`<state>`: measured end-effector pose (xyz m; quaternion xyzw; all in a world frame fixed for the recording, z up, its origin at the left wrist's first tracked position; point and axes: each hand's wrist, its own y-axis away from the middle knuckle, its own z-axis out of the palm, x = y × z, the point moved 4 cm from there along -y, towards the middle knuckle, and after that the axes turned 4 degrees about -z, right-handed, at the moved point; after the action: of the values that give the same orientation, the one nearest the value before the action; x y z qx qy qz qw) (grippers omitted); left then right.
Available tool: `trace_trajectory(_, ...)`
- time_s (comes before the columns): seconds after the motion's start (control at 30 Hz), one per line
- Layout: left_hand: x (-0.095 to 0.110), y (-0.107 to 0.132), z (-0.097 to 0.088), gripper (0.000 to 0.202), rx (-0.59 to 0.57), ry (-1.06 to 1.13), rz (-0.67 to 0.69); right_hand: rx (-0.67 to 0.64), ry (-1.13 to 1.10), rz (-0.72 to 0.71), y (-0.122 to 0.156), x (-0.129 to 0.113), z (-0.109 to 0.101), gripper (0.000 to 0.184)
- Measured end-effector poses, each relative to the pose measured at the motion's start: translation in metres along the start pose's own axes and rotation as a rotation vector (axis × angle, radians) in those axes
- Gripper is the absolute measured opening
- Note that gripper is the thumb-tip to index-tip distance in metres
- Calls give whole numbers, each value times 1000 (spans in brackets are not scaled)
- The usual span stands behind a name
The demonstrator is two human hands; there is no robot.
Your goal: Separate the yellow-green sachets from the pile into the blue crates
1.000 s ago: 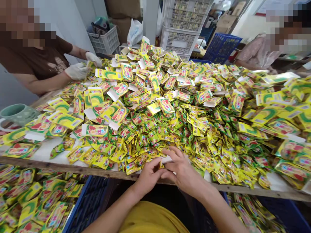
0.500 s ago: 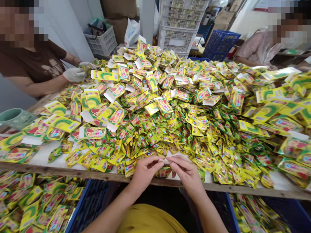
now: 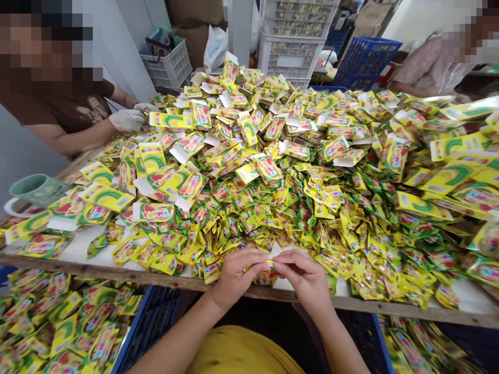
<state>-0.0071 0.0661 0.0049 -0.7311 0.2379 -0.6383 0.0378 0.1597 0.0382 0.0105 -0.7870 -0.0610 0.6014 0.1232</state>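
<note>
At the front edge of the table, my left hand (image 3: pixel 237 275) and my right hand (image 3: pixel 306 275) meet, thumbs and fingertips pinched together. Between them is a small printed candy box (image 3: pixel 266 279), held at its upper end, where a thin yellow-and-white edge shows at the fingertips. Most of the box is hidden by my fingers. Just beyond my hands lies a heap of small yellow-green candy packets (image 3: pixel 249 213). Printed cardboard boxes (image 3: pixel 268 167), several with white end flaps standing out, are piled behind and over the packets.
A wooden-edged table (image 3: pixel 187 283) bears the pile. Blue crates (image 3: pixel 136 322) with filled boxes stand below. A green mug (image 3: pixel 37 188) sits at left. A gloved co-worker (image 3: pixel 127 120) works at left, another person (image 3: pixel 423 67) at right. White crates (image 3: pixel 286 57) are stacked behind.
My fingertips have drawn closer together at the top of the box, both thumbs now on its edge. The view has shifted slightly, and the scene sits a little to the right.
</note>
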Motion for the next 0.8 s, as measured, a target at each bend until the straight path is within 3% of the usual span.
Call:
trace_trajectory(0.27,2,7,-5,20,-63,-70,100,-115,217,-207,10,-15,3,10)
trace_trajectory(0.57,-1,19,-7,32,-186,-95,159,-53,269,-327,34,-12,9,26)
trace_trajectory(0.7,0,22,-5,24,-215,-26,36,-83,183,-227,29,-13,2,16)
trace_trajectory(0.8,4,21,-2,18,-167,20,-84,-134,196,-216,21,-16,-3,14)
